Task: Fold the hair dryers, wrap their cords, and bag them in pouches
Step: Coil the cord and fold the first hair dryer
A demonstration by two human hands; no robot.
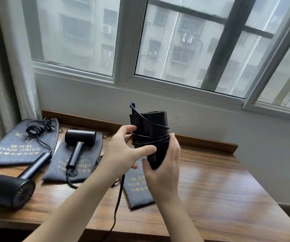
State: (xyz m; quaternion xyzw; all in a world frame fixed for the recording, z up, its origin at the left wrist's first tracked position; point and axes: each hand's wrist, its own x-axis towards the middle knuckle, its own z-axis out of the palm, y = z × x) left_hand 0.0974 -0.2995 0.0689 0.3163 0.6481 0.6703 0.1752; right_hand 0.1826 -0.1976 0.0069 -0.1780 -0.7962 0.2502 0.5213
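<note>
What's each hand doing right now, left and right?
Left hand: fingers spread against the cord wraps on the folded hair dryer; a grip cannot be told.
Right hand: grips the folded hair dryer's lower end.

Desk by a window

A wooden table (210,180) with a raised back ledge (208,142) stands against a pale wall (88,100). Above it a sliding window (123,41) in light frames looks out on a grey apartment block (175,37) with barred windows and an air-conditioner unit (106,29). A curtain (2,67) hangs at the left edge, beside the table.
</note>
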